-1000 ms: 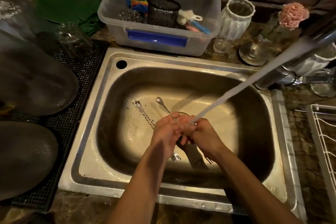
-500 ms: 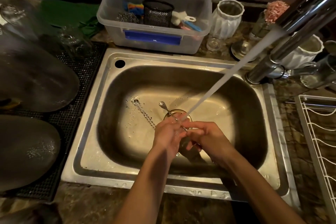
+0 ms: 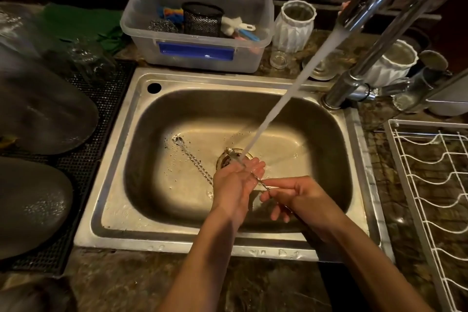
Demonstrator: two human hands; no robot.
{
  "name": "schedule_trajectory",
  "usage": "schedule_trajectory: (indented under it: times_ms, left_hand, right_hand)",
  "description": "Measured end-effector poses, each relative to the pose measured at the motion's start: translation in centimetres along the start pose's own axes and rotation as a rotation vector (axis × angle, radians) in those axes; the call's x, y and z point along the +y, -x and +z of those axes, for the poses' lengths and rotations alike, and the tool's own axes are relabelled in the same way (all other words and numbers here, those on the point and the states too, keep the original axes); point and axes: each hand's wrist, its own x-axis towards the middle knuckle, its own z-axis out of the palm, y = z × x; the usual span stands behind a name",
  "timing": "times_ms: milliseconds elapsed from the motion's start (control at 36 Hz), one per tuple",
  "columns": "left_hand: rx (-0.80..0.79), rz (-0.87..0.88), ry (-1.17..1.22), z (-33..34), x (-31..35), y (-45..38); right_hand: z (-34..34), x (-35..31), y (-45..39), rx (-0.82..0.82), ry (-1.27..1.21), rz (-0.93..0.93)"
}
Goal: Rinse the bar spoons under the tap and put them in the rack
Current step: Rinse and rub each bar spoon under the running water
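Both hands are over the steel sink (image 3: 119, 149), under the running stream from the chrome tap (image 3: 374, 0). My right hand (image 3: 296, 197) pinches the twisted stem of a bar spoon (image 3: 260, 183). My left hand (image 3: 234, 180) lies flat and open along that stem, its fingers under the water; the spoon's bowl pokes out beyond them above the drain. A second bar spoon (image 3: 192, 159) lies loose on the sink floor to the left, partly hidden by my left hand. The white wire rack (image 3: 430, 185) stands on the counter at the right.
A clear plastic tub (image 3: 197, 53) of cleaning tools sits behind the sink. White ribbed vases (image 3: 293, 25) and small glasses stand near the tap base. Dark oval plates (image 3: 38, 114) rest on a black mesh mat at the left.
My hands have drawn apart: the right has slid back along the stem to the right, and the left has opened flat over the spoon. The camera has shifted right, showing more of the rack.
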Motion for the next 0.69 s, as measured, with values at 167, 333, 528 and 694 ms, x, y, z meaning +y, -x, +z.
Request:
schedule_trajectory:
  times_ms: [167,333,528,694]
  left_hand:
    - [-0.042,-0.027,0.098,-0.1,-0.2,0.5]
    - [-0.053,-0.020,0.155,0.0,-0.3,0.8]
    - [-0.098,-0.008,0.255,-0.4,0.6,0.7]
    - [-0.171,-0.037,0.260,-0.5,0.5,0.7]
  right_hand:
    - [-1.0,0.4,1.4,0.006,-0.010,0.025]
    - [-1.8,0.2,2.7,0.000,-0.025,0.085]
    - [-2.8,0.6,4.1,-0.022,-0.002,0.131]
    - [-2.7,0.8,4.5,0.095,-0.073,0.085]
